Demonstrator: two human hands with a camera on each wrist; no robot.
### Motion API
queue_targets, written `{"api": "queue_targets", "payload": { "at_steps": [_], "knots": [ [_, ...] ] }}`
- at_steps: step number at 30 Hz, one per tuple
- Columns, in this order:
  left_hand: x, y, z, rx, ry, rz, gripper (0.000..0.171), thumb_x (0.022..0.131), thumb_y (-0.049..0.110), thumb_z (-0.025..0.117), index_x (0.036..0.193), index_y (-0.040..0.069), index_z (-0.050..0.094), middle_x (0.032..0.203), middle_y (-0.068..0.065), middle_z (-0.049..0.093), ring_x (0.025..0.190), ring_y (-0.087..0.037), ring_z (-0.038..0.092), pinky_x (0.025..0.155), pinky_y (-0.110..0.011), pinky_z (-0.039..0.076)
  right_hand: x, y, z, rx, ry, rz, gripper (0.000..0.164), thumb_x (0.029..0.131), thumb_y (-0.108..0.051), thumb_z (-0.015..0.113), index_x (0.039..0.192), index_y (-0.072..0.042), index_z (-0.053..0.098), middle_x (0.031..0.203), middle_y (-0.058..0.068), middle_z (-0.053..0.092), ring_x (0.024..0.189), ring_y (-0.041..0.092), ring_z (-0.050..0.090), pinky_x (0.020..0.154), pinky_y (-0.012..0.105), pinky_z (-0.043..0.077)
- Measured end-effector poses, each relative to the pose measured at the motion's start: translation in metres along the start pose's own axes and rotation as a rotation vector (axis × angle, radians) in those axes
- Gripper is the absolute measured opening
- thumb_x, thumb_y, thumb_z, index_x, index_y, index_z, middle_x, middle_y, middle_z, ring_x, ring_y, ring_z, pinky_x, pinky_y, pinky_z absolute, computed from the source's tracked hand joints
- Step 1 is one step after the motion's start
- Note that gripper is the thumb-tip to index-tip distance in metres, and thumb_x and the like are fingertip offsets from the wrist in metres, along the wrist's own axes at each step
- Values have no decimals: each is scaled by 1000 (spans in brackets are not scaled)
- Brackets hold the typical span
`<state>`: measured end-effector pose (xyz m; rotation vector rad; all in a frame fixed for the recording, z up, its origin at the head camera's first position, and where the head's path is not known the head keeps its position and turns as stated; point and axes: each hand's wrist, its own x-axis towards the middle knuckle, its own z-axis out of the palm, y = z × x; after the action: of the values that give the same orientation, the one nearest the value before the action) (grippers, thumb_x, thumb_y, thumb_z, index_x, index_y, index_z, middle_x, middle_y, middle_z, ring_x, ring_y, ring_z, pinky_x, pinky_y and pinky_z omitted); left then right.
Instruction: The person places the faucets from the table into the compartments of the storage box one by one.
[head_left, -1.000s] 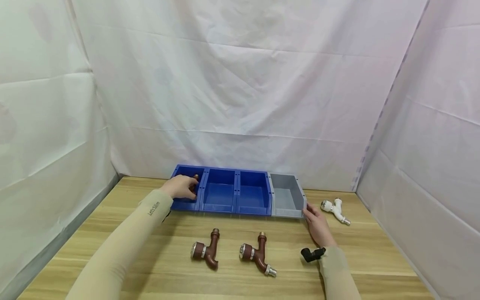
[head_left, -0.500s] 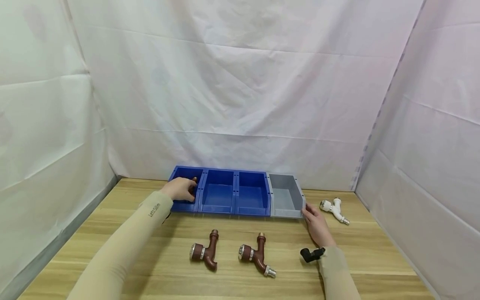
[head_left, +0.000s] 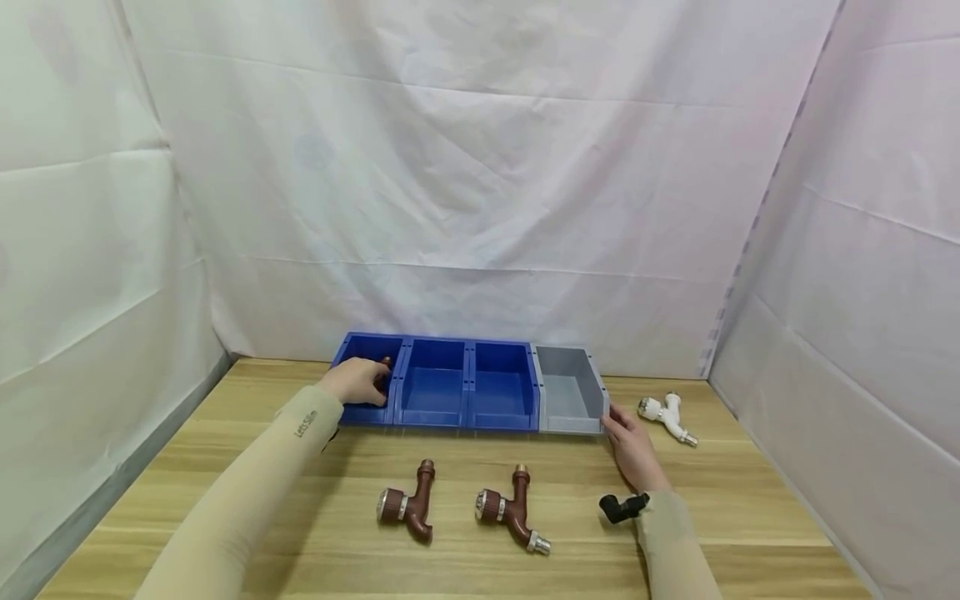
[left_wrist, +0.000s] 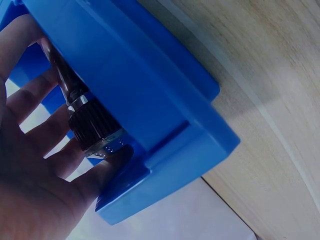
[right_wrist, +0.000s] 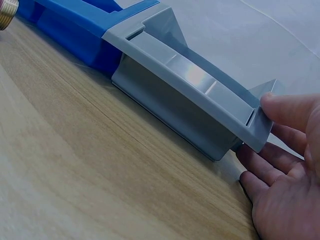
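My left hand (head_left: 356, 381) reaches into the leftmost blue bin (head_left: 371, 342), its fingers curved around a dark brown faucet (left_wrist: 92, 120). In the left wrist view the faucet's ribbed knob and clear end lie between the fingers and the bin wall; the hand hides part of its body. At the other end of the row, my right hand (head_left: 636, 451) holds the front corner of the grey bin (right_wrist: 175, 105). Its thumb presses the rim while the other fingers lie beneath and beside that corner.
Two brown faucets, one with a bare spout (head_left: 422, 504) and one with a metal nozzle (head_left: 517, 510), lie on the wooden table (head_left: 337, 558). A white faucet (head_left: 670, 417) lies right of the grey bin. Two more blue bins (head_left: 433, 393) stand mid-row, against a white curtain (head_left: 465, 167).
My left hand and the faucet have sunk slightly in the leftmost bin. The right hand stays on the grey bin's corner. The head view has shifted a little.
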<state>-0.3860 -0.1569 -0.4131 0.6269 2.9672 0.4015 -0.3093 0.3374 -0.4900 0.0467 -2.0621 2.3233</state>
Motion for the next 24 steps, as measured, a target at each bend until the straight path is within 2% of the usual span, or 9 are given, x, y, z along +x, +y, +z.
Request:
{"api": "queue_targets", "payload": {
  "at_steps": [12, 24],
  "knots": [
    [1, -1, 4, 11, 11, 35, 50, 77, 21, 77, 122, 5, 64, 106, -8, 67, 92, -25, 61, 80, -45, 49, -5, 0, -1, -13, -1, 1, 58, 104, -8, 43, 151, 7, 14, 155, 23, 16, 143, 29, 17, 116, 36, 17],
    [0, 1, 5, 18, 13, 34, 48, 76, 21, 77, 120, 6, 65, 106, -8, 67, 92, -26, 61, 80, -46, 49, -8, -4, 0, 31, 7, 9, 57, 104, -6, 43, 151, 6, 13, 156, 21, 16, 143, 26, 17, 116, 34, 16]
  ]
}}
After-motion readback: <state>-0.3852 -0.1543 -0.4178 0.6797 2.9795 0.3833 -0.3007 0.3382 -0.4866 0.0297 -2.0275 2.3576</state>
